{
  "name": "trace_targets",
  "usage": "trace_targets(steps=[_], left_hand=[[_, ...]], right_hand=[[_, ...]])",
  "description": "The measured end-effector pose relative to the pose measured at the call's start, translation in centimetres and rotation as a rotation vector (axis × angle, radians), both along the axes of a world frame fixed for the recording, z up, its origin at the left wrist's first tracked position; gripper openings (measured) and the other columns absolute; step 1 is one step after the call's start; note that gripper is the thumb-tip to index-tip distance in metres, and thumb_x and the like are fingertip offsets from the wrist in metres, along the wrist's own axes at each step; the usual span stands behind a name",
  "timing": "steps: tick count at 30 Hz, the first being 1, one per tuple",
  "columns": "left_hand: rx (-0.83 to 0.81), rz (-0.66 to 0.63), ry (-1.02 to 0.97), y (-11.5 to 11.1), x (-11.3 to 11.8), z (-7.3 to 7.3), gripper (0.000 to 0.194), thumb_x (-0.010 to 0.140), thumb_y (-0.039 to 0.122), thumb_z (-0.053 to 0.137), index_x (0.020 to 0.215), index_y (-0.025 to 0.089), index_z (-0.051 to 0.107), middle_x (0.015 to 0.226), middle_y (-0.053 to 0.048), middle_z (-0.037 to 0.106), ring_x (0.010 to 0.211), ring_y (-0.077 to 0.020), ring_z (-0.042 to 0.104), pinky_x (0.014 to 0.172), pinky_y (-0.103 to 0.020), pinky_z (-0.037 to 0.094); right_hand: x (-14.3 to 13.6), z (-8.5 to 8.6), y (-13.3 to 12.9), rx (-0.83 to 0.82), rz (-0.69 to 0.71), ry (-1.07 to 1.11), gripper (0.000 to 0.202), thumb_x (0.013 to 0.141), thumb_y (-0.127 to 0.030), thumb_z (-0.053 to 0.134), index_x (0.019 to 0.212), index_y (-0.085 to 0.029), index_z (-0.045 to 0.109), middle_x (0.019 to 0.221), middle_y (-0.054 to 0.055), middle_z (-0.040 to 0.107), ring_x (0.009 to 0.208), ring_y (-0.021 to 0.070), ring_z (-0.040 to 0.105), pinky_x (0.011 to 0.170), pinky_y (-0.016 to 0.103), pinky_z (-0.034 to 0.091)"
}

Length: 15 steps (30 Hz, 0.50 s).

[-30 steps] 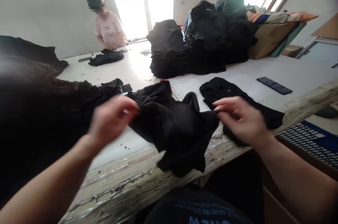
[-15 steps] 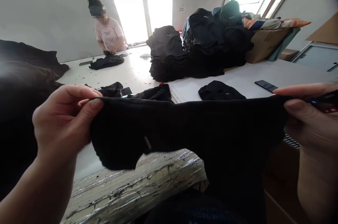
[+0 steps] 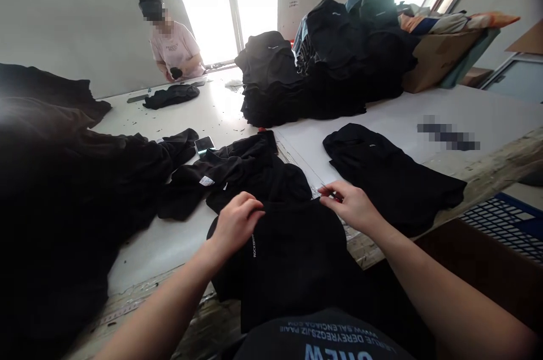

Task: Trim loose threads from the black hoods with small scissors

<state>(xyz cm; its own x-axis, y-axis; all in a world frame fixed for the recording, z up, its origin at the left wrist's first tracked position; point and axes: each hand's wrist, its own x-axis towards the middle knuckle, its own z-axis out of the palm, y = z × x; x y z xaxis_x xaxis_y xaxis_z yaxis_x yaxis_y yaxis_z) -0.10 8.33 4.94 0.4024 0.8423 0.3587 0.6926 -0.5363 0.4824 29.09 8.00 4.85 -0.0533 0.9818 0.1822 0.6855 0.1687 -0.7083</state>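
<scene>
The black garment (image 3: 297,261), likely limp, is best held by the upper edge pinched by left hand (image 3: 236,222) and right hand (image 3: 354,207)

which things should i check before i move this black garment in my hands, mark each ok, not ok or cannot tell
1. Left hand at the top edge of the garment: ok.
2. Right hand at that edge too: ok, a small tool tucked in its fingers.
3. Tool tip clear of the cloth: cannot tell, too small.
4. Garment wholly on the table: not ok, it hangs past the near edge.
5. White print in sight: ok, just below the left hand.
</scene>
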Motion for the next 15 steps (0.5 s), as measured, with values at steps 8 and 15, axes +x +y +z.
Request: trace_targets(steps=[8,15], left_hand=[[-0.142,0.031,-0.049,1.3,3.9,-3.4,0.014,0.085,0.022,0.055,0.088,0.022,0.069,0.096,-0.005,0.061,0.083,-0.0197,0.058,0.067,-0.030,0.044],[-0.406,0.147,-0.381,2.5,3.1,-2.8,0.017,0.081,0.031,0.060,0.074,0.016,0.066,0.072,-0.004,0.064,0.063,-0.0155,0.062,0.059,-0.027,0.050]], right_hand=[[-3.4,-1.2,-0.9,-0.078,0.103,-0.013,0.029,0.077,-0.020,0.063,0.106,-0.019,0.061,0.101,0.006,0.066,0.095,0.0212,0.062,0.081,0.034,0.051],[-4.8,-1.0,-0.7,-0.053,0.164,-0.087,0.022,0.077,-0.016,0.064,0.099,-0.019,0.063,0.096,0.004,0.063,0.087,0.0177,0.062,0.077,0.030,0.050]])
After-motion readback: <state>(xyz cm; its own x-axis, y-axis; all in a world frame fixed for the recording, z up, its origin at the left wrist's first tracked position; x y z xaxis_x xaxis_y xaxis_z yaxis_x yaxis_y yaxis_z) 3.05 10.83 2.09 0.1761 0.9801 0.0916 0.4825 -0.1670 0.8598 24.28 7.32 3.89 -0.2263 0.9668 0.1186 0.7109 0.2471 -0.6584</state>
